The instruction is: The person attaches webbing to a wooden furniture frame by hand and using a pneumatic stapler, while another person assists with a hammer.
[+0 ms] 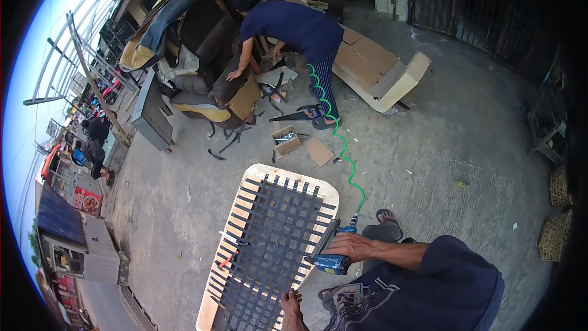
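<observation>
A wooden frame (328, 192) woven across with black webbing straps (275, 220) lies before me on the concrete. My right hand (350, 246) is closed round a blue air staple gun (331, 263) at the frame's right edge. A green coiled air hose (352, 175) runs from the gun toward the far side. Lower down, my left hand (291, 301) rests by the same edge with its fingers curled; what they hold, if anything, is too small to make out. On the webbing's left side lies a tool with a red handle (228, 261).
Beyond the frame, a co-worker (297, 27) bends over a worn, stripped armchair (214, 79). Between us lie a small box of parts (286, 140), a cardboard piece (320, 151) and black strap scraps (229, 142). A cardboard-covered panel (373, 67) lies at the back; woven baskets (554, 236) stand far right.
</observation>
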`<state>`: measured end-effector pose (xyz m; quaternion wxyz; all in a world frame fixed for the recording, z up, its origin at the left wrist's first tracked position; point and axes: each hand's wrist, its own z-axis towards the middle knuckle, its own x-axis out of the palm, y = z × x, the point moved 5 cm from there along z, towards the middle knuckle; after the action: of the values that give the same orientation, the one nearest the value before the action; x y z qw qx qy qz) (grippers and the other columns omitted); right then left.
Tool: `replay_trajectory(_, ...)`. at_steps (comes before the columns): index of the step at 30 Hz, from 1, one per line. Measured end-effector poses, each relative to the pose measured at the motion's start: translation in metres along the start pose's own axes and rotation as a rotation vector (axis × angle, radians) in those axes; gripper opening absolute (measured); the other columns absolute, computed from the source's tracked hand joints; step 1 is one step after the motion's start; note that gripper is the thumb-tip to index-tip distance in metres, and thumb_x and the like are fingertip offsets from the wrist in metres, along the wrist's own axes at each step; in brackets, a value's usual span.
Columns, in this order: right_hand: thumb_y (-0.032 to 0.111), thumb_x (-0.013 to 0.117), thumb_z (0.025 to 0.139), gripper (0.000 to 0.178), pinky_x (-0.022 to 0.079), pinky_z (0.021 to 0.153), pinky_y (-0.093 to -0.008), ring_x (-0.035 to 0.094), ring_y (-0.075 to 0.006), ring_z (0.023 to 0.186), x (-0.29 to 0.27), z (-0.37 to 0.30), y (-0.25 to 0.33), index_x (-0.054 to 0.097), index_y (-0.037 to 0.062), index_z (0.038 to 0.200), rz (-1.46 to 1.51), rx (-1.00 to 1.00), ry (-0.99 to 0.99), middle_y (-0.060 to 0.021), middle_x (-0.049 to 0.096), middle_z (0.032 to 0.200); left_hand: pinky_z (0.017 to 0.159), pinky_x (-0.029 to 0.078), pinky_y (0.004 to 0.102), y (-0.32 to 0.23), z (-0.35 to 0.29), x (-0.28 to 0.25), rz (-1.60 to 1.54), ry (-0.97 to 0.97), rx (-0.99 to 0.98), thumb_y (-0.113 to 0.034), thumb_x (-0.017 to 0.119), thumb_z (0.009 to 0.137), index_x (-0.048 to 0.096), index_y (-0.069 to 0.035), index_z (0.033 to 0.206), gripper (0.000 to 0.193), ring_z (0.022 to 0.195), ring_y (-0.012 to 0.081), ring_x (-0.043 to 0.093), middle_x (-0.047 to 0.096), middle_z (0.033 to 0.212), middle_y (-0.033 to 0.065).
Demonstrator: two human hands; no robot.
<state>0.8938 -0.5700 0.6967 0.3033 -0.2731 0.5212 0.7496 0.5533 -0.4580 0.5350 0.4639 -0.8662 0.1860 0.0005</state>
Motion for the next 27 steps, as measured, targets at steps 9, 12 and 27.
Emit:
replay_trajectory(9,0.018,0.083,0.068,0.074,0.051,0.095,-0.0421,0.068,-0.0321,0.109,-0.183,0.004,-0.057,0.058,0.0048,0.137,0.361,-0.062,-0.196,-0.0153,0.070,0.118,0.083,0.048,0.0325,-0.226,-0.106,0.326,0.222,0.132,0.676,-0.026,0.057,0.098,0.061,-0.002,0.113,0.028,0.097,0.0147,0.058,0.064,0.106,0.0063)
replay_trajectory(12,0.017,0.080,0.073,0.072,0.051,0.099,-0.0409,0.067,-0.0305,0.113,-0.227,0.022,-0.066,0.055,0.0017,0.138,0.479,0.016,-0.350,-0.0187,0.069,0.122,0.094,0.046,0.0334,-0.260,-0.098,0.363,-0.129,0.170,0.619,-0.017,0.053,0.100,0.052,0.001,0.131,0.036,0.104,0.0161,0.058,0.061,0.118,0.0096)
replay_trajectory(27,0.014,0.078,0.075,0.051,0.056,0.081,-0.0319,0.069,-0.0150,0.087,-0.249,0.080,-0.049,0.064,-0.0066,0.120,0.537,0.200,-0.443,-0.0152,0.074,0.100,0.080,0.053,0.0389,-0.350,-0.075,0.345,0.160,-0.110,0.960,-0.017,0.071,0.088,0.061,-0.001,0.110,0.029,0.090,0.0300,0.070,0.071,0.097,0.0160)
